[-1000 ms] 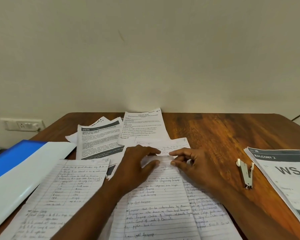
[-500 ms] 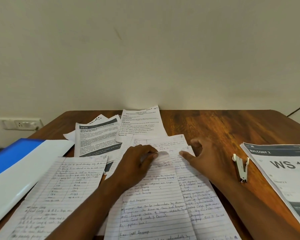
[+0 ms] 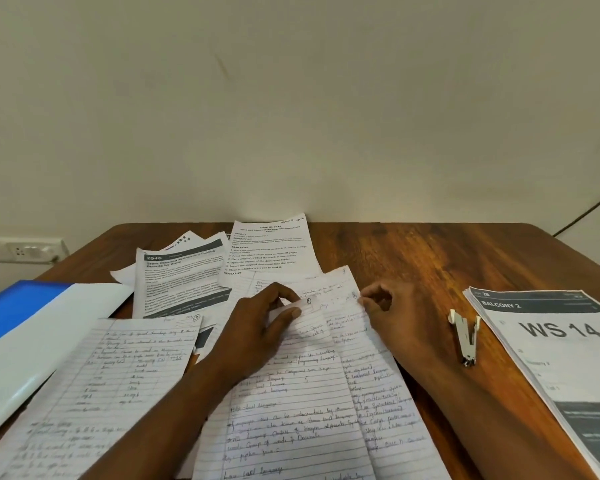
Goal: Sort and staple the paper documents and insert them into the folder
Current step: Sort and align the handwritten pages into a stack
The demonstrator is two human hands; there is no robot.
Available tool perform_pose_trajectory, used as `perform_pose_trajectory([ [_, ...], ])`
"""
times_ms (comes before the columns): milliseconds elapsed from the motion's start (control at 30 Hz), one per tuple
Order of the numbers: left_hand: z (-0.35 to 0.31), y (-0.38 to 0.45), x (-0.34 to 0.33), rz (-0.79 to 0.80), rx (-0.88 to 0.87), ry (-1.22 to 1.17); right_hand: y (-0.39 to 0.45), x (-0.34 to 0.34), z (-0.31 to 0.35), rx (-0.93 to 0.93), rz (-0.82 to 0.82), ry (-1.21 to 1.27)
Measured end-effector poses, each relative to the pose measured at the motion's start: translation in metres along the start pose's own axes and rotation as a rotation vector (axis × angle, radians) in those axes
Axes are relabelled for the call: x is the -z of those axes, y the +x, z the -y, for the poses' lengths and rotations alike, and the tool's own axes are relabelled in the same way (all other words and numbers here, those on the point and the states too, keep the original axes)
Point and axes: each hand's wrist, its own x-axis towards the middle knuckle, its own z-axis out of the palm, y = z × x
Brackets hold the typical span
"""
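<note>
Left hand [image 3: 257, 327] pinches top sheet [image 3: 291, 393] corner at worktop [image 3: 413, 258] centre; right hand [image 3: 399, 317] pinches the under sheet [image 3: 371, 375] edge. I'd say sheets run lengthwise toward me; stapler [image 3: 465, 337] nearer right.

table [image 3: 430, 258] wood | left: folder [image 3: 32, 327] (blue and white), lined sheet [image 3: 94, 393] | centre: printed sheets [image 3: 184, 278], handwritten pages [image 3: 291, 410] | right: stapler [image 3: 465, 337], printed stack [image 3: 561, 358]
</note>
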Motion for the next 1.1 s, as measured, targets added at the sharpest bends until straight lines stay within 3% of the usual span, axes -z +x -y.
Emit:
perform_pose_trajectory([
  [133, -0.002, 0.000, 0.001, -0.007, -0.019, 0.005, 0.000, -0.002, 0.003, 0.056, -0.055, 0.021],
  [267, -0.001, -0.001, 0.000, -0.006, -0.005, -0.053, 0.007, -0.022, -0.017, -0.054, -0.001, 0.134],
  [433, -0.002, -0.001, 0.001, -0.013, -0.014, -0.013, 0.009, -0.029, -0.031, -0.066, 0.100, 0.078],
  [1100, -0.008, 0.022, -0.026, -0.022, 0.067, -0.031, 0.010, -0.025, -0.022, -0.050, -0.030, 0.452],
])
